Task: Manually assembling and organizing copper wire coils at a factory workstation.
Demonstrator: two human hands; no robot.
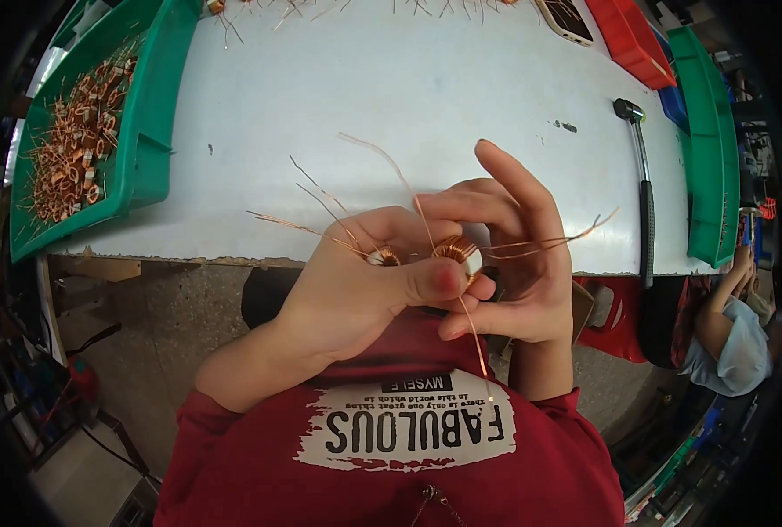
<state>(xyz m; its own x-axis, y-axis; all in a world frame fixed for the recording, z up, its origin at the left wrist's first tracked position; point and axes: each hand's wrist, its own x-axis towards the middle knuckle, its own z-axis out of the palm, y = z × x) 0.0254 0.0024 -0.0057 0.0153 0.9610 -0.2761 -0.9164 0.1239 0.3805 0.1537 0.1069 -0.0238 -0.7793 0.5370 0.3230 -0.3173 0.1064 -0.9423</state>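
My left hand point(347, 290) is closed on a copper-wound ring coil point(472, 260) with a pale core, its thumb pressing across the front. A second small coil point(382, 256) sits in the same hand, by the base of the fingers, with thin leads point(299, 225) sticking out to the left. Through or past the front coil runs a long loose copper wire point(389, 162), reaching down over my shirt. My right hand point(532, 255) is beside the coil, fingers apart and one fingertip against the wire; twisted leads point(575, 237) cross in front of its palm.
At the left, a green bin point(149, 145) holds many wound coils. A hammer point(644, 176) lies on the right of the white table point(277, 97). Beyond it are a green tray point(703, 158) and a red bin point(628, 39). A phone point(567, 19) lies at the far edge. Another person point(729, 342) sits at right.
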